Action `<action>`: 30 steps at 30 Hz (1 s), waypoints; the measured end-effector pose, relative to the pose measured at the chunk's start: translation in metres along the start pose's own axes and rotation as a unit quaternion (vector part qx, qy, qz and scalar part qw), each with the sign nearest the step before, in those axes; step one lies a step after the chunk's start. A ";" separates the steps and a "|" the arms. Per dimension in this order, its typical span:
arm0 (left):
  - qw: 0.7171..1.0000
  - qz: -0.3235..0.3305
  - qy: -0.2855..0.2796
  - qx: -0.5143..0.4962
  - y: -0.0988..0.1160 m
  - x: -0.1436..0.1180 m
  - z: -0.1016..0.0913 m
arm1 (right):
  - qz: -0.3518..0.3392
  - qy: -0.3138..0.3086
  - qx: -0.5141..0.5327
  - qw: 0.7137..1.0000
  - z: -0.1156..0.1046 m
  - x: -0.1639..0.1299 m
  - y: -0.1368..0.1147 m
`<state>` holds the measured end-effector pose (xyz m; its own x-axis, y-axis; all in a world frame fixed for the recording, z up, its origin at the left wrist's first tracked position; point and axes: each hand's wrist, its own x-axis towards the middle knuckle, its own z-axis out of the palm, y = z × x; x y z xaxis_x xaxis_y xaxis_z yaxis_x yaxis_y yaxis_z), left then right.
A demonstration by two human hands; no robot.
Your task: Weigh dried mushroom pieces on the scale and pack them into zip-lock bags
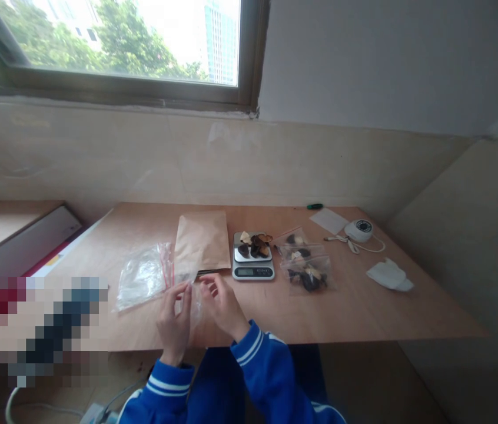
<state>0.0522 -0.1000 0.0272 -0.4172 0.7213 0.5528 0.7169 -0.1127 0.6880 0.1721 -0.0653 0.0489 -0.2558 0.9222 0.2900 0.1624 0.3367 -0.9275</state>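
Near the table's front edge, my left hand pinches a small clear plastic bag between thumb and fingers. My right hand is curled at the bag's other side, its thumb and fingertips closed at the edge; the exact contact is hard to make out. Just beyond my hands lies a brown kraft paper pouch. Left of it is a stack of clear zip bags with red seal lines. A digital kitchen scale stands to the right, with dried mushrooms heaped on its plate.
Several filled zip bags of dried mushrooms lie right of the scale. Farther right are a white dome camera with its cable, a white paper sheet and a crumpled white tissue. A green-handled screwdriver rests at the back edge.
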 end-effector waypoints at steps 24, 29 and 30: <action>0.893 -0.262 -0.205 -0.302 0.018 -0.006 0.023 | 0.114 0.021 0.163 0.980 -0.054 -0.038 0.010; 0.906 -0.273 -0.144 -0.291 0.024 -0.006 0.012 | 0.032 0.214 -0.104 0.971 -0.033 -0.038 0.002; 0.914 -0.255 -0.138 -0.282 0.027 -0.007 0.011 | 0.007 0.215 -0.128 0.968 -0.026 -0.039 -0.001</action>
<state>0.0811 -0.1004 0.0367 -0.4038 0.9148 0.0052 0.0329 0.0088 0.9994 0.2067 -0.0971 0.0448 0.1604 0.9020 0.4008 0.4072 0.3094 -0.8593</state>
